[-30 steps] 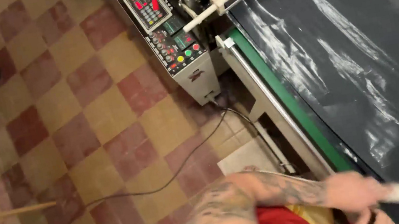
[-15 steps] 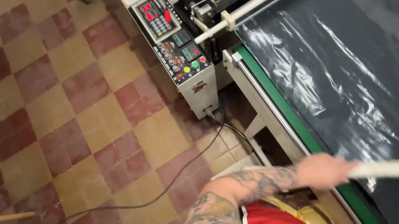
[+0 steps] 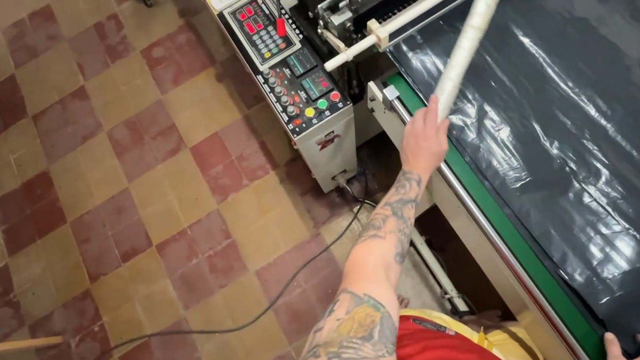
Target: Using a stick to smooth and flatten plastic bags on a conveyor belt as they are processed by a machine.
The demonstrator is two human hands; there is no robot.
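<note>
Head view: the counter [image 3: 478, 206], a long machine bed with a green edge strip, runs diagonally and carries a wide black plastic sheet [image 3: 586, 129]. Left of the counter lies open checkered floor [image 3: 100, 198], crossed by a cable. At the counter's far end stands a control panel [image 3: 290, 73] beside a white roller bar [image 3: 429, 4]. From the counter's near edge a long pale tube [image 3: 481, 9] rises up and away over the sheet, its axis nearly in line with the outstretched arm. The left hand [image 3: 422, 138] is closed round the tube's lower end. The right hand [image 3: 633, 346] shows only fingertips on the sheet at the counter's near corner; its grip I cannot tell.
</note>
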